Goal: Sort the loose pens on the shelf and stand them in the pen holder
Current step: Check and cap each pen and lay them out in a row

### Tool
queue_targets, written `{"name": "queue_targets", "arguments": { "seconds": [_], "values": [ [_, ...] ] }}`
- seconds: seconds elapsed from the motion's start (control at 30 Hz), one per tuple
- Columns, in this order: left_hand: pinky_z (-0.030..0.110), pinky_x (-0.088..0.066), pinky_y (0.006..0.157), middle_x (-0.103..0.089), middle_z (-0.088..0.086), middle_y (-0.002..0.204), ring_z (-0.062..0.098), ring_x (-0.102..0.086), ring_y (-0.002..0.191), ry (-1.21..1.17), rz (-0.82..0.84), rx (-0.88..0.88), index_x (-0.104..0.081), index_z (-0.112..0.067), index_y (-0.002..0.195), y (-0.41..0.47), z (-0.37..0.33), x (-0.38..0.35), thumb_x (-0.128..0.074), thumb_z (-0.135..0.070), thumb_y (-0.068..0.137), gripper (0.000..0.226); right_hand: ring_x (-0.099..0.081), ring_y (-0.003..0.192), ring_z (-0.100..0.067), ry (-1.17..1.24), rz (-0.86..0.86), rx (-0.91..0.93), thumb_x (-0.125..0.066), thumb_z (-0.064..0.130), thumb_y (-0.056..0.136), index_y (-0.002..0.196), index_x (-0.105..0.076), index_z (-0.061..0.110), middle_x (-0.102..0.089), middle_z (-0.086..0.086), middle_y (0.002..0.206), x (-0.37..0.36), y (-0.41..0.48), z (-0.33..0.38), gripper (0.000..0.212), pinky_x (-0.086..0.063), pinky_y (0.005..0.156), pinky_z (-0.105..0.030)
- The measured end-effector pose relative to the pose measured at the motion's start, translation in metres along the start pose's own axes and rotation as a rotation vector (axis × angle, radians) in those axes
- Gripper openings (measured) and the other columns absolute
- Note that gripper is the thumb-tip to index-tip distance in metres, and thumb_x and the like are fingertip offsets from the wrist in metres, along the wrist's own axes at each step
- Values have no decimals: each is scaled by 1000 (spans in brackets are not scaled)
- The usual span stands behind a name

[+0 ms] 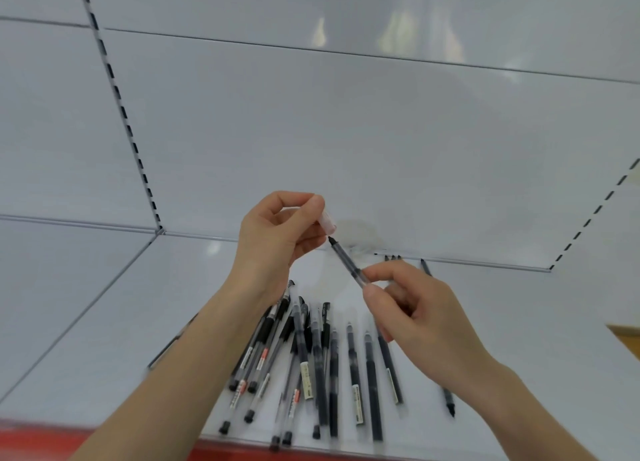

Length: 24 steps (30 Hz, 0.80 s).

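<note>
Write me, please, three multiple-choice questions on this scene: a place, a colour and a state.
1. Where do the loose pens lie? A in a drawer; B on the white shelf; C on the floor.
2. What colour is the tip of the held pen? A black; B red; C green.
3. The held pen, in the right hand, is: A capped; B snapped; C uncapped.
Answers: B, the pile lies on the shelf; A, the tip looks black; C, the left hand pinches the clear cap apart from it.

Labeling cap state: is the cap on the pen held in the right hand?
No: the left hand pinches the cap apart from the bare tip of the pen that the right hand holds.
</note>
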State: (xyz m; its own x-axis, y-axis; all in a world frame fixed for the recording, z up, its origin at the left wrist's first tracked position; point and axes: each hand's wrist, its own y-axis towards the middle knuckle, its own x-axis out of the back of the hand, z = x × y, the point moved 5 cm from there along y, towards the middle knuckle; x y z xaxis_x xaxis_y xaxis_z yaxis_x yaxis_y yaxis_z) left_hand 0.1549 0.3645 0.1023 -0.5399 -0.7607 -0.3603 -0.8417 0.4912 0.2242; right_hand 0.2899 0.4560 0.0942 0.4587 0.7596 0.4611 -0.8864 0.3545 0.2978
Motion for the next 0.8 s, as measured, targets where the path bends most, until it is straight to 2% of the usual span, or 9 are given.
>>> {"name": "queue_targets", "arguments": {
  "seconds": [0.07, 0.13, 0.23, 0.37, 0.43, 0.57, 0.7, 0.8],
  "values": [
    [21, -54, 63, -65, 2, 60, 15, -62, 62, 3, -6, -9, -57, -12, 81, 0, -1, 0, -60, -13, 86, 6, -41, 45, -12, 2, -13, 9, -58, 18, 87, 79, -58, 40, -44, 0, 42, 0, -2, 0, 23, -43, 53, -31],
    [20, -53, 62, -65, 1, 60, 15, -62, 62, 2, -8, -7, -57, -13, 80, 1, -1, 0, -60, -13, 86, 6, -41, 45, -13, 14, -32, 10, -59, 24, 84, 75, -59, 34, -44, -3, 43, 3, -3, 0, 14, -41, 52, -25],
    [21, -54, 62, -66, 1, 61, 16, -62, 64, 4, 12, 14, -58, -13, 80, -2, 3, -4, -61, -11, 85, 6, -43, 44, -10, 24, -23, -8, -58, 19, 88, 77, -59, 31, -45, -4, 45, 3, -4, -1, 16, -40, 52, -18],
    [29, -56, 71, -63, 11, 74, 25, -61, 75, -12, 18, 34, -62, -12, 81, -8, 11, -13, -63, -10, 82, 2, -44, 39, -2, 77, -39, -26, -55, 19, 89, 77, -58, 27, -48, -5, 45, 3, -5, 1, 15, -36, 49, -7],
    [33, -56, 76, -63, 11, 76, 27, -61, 77, -30, 6, 28, -63, -11, 82, -11, 13, -16, -64, -9, 81, 3, -43, 39, -4, 96, -54, -33, -54, 19, 89, 76, -56, 29, -48, -1, 43, 2, -5, -1, 17, -35, 47, -8],
    [36, -56, 78, -62, 9, 74, 27, -59, 77, -58, -26, 26, -62, -11, 83, -16, 19, -24, -63, -5, 82, 6, -41, 43, -9, 61, -60, -13, -51, 20, 91, 74, -54, 31, -49, 5, 43, 3, -6, -8, 21, -35, 47, -19],
    [26, -56, 68, -63, 4, 71, 19, -62, 73, 18, -48, 12, -63, -15, 83, -15, 23, -26, -65, -9, 82, 6, -41, 40, -5, 56, -24, -74, -51, 22, 91, 77, -55, 29, -53, 3, 44, 9, -5, -11, 16, -33, 44, -15],
    [20, -54, 61, -66, -2, 63, 11, -65, 63, 71, -66, 51, -64, -15, 82, -12, 31, -20, -65, -11, 82, 4, -46, 40, -6, 35, 115, -158, -50, 23, 91, 81, -57, 23, -61, 1, 49, 15, 2, -17, 13, -37, 43, -17]
  ]
}}
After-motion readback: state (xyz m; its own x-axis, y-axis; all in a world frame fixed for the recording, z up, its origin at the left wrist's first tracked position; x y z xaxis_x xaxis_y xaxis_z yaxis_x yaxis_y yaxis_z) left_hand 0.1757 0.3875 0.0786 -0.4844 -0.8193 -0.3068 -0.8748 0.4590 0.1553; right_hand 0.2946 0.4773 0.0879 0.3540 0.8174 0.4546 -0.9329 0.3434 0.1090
